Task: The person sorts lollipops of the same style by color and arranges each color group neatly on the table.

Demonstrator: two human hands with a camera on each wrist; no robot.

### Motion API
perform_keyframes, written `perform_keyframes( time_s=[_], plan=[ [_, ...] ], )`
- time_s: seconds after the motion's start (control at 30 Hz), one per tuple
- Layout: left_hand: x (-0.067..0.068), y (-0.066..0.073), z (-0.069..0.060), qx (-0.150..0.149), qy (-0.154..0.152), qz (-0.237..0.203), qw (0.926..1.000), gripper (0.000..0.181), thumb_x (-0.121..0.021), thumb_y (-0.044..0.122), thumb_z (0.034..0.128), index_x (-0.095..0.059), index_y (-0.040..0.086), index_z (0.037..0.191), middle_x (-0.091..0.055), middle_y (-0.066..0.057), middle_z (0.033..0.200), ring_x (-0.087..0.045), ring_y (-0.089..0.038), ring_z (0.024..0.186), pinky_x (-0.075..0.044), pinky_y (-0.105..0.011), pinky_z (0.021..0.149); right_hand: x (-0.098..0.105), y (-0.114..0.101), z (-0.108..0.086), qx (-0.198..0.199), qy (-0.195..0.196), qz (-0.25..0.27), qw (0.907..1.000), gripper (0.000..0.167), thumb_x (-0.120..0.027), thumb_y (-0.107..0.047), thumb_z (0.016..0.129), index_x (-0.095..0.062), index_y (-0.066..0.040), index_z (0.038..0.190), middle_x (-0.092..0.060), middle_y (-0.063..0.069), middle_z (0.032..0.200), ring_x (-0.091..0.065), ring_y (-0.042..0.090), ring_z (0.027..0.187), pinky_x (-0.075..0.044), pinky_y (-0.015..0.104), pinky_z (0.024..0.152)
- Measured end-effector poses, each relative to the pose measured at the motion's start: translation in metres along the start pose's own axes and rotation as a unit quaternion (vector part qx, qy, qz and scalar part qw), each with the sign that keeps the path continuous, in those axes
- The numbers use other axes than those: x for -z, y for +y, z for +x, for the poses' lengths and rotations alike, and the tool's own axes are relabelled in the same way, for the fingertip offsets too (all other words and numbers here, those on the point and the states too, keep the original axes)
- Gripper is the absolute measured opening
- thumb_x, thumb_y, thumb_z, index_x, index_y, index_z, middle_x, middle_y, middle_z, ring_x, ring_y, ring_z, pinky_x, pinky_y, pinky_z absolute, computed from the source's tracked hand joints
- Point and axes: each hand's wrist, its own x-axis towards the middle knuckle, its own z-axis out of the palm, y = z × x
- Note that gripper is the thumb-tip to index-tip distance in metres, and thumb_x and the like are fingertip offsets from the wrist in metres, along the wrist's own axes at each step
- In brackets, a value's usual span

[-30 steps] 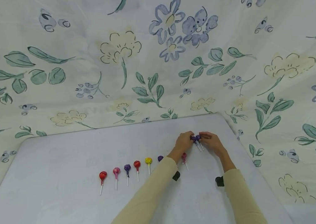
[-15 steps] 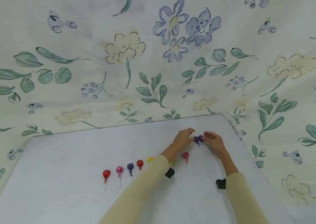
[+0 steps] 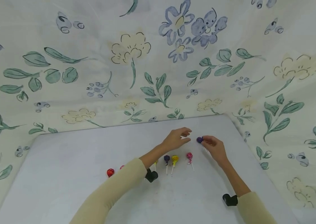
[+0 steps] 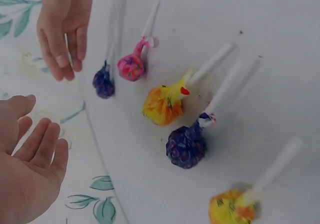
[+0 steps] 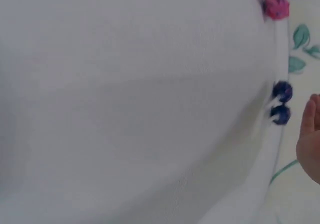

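My left hand [image 3: 176, 138], fingers relaxed and holding nothing, hovers left of a purple lollipop [image 3: 199, 140]. Beside that lollipop is my right hand [image 3: 214, 147], its fingers bent loosely; contact is unclear in the head view. The right wrist view shows two purple lollipops [image 5: 283, 91] side by side, apart from the right hand [image 5: 311, 139]. In the left wrist view both the left hand [image 4: 30, 164] and the right hand [image 4: 65, 29] appear empty, off the purple lollipop [image 4: 103, 81]. A pink lollipop [image 3: 189, 155] lies nearer, to the left.
Yellow [image 3: 175, 158] and dark purple [image 3: 167, 159] lollipops lie left of the pink one. Farther left, a red lollipop [image 3: 110, 172] shows beside the left sleeve [image 3: 110, 189], which covers part of the row. Floral cloth [image 3: 129, 77] rises behind the white table [image 3: 71, 155].
My left hand has drawn away leftward from the purple lollipops. The right hand stays near them, its forearm now lower and farther right. The head view has shifted slightly left.
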Motion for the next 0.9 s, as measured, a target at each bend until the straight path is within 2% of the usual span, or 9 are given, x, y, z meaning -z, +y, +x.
perform_keyframes(
  time_s=[0.17,0.33,0.47,0.6,0.9],
  plan=[
    [0.015,0.003,-0.029,-0.007,-0.001,-0.025,0.9997,0.037,-0.064,0.012,0.0988,-0.057,0.001,0.134,-0.064,-0.016,0.127,-0.061,-0.025,0.116,-0.05,-0.036,0.098,-0.013,-0.008,-0.017,0.029,-0.065,-0.007,0.9974,0.033,-0.07,-0.003,0.093,-0.062,0.013,0.121,-0.063,0.029,0.12,-0.062,0.036,0.109,-0.051,0.018,0.088],
    [0.024,0.005,-0.06,-0.016,0.005,-0.053,0.9985,0.036,-0.063,0.013,0.0989,-0.058,0.003,0.134,-0.065,-0.012,0.127,-0.061,-0.025,0.116,-0.05,-0.038,0.097,-0.023,-0.008,-0.028,0.017,-0.107,-0.042,0.9932,0.033,-0.07,-0.004,0.092,-0.063,0.009,0.122,-0.065,0.024,0.121,-0.061,0.039,0.114,-0.052,0.033,0.093],
    [0.029,0.003,-0.082,-0.02,0.007,-0.055,0.9983,0.037,-0.064,0.012,0.0985,-0.058,0.002,0.134,-0.065,-0.012,0.127,-0.061,-0.025,0.116,-0.05,-0.041,0.097,-0.028,-0.003,-0.033,-0.001,-0.114,-0.082,0.99,0.032,-0.072,-0.005,0.091,-0.066,0.002,0.122,-0.067,0.016,0.121,-0.062,0.033,0.114,-0.051,0.037,0.095],
    [0.036,0.001,-0.104,-0.014,0.024,-0.047,0.9985,0.036,-0.064,0.011,0.0979,-0.058,0.003,0.133,-0.065,-0.013,0.127,-0.062,-0.026,0.116,-0.05,-0.042,0.097,-0.033,0.001,-0.035,-0.01,-0.112,-0.106,0.9879,0.031,-0.072,-0.004,0.091,-0.068,-0.002,0.121,-0.068,0.013,0.12,-0.063,0.03,0.112,-0.051,0.037,0.095],
    [0.047,-0.015,-0.15,0.012,0.075,-0.035,0.9965,0.035,-0.067,0.01,0.096,-0.06,0.004,0.13,-0.066,-0.014,0.123,-0.063,-0.029,0.112,-0.053,-0.043,0.093,-0.037,0.002,-0.038,-0.017,-0.128,-0.097,0.9869,0.032,-0.069,-0.001,0.092,-0.065,0.0,0.124,-0.066,0.015,0.123,-0.062,0.031,0.114,-0.049,0.037,0.098]
  ],
)
